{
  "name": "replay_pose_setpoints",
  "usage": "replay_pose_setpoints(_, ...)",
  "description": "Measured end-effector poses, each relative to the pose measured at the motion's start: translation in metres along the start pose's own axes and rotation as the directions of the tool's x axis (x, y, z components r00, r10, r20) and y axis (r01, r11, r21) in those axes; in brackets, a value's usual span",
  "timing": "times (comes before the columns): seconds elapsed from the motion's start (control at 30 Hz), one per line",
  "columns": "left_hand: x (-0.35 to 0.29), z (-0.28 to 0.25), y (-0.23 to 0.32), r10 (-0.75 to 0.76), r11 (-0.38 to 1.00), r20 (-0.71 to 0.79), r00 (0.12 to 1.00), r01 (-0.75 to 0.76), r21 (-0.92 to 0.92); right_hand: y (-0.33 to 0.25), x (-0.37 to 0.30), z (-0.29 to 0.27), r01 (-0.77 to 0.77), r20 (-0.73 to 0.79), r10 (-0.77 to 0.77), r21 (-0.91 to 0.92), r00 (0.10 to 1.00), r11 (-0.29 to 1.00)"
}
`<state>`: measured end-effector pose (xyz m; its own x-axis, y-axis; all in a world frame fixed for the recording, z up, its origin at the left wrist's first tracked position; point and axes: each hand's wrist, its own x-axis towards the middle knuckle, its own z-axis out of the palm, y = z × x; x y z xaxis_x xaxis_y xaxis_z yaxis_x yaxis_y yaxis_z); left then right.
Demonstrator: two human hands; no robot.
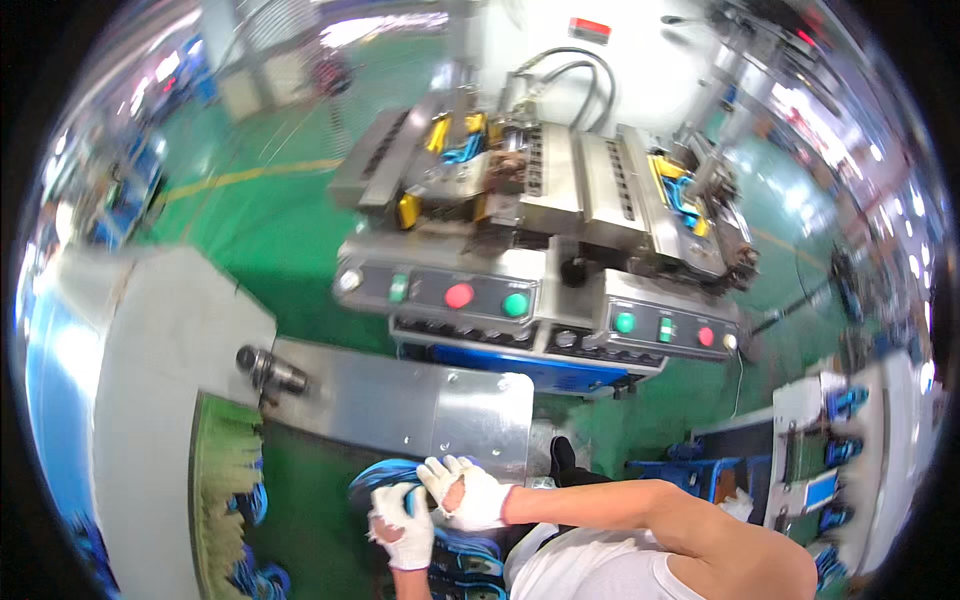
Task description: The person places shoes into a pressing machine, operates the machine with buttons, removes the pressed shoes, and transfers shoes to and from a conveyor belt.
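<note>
Bands are curving just beyond my left grip, beside my right grip; I cannot tell whether either is pinching.

Cannot make out the whole blue-and-black piece, partly hidden by the gloved left grip and right grip. Cannot follow the left forearm past the near edge, nor the dark, blue-edged pieces cut off there. Cannot read the tiny labels on the left control panel. Cannot sort out the smeared machinery at far left.
</note>
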<state>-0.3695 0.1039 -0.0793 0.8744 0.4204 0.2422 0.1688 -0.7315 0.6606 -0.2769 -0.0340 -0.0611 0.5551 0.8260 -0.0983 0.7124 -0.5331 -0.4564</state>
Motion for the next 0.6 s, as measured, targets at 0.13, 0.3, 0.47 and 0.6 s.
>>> replay_pose_setpoints(0.13,0.07,0.045,0.134,0.03,0.899,0.099,0.995,0.016,-0.439,0.095,-0.044,-0.078,-0.044,-0.153,0.099,0.325,0.983,0.945)
replay_pose_setpoints(0.3,0.132,0.1,0.327,0.669,0.71,0.283,0.688,-0.477,-0.518,0.195,-0.166,-0.176,-0.08,-0.403,0.331,0.525,0.853,0.847)
replay_pose_setpoints(0.47,0.178,0.196,0.425,0.678,0.592,0.023,0.735,-0.526,-0.611,0.245,-0.288,-0.203,-0.181,0.058,0.824,0.982,0.563,0.055)
replay_pose_setpoints(0.6,0.229,0.333,0.464,0.449,0.782,0.374,0.812,-0.154,-0.604,0.256,-0.346,-0.184,0.308,-0.022,0.923,0.946,0.384,-0.105)
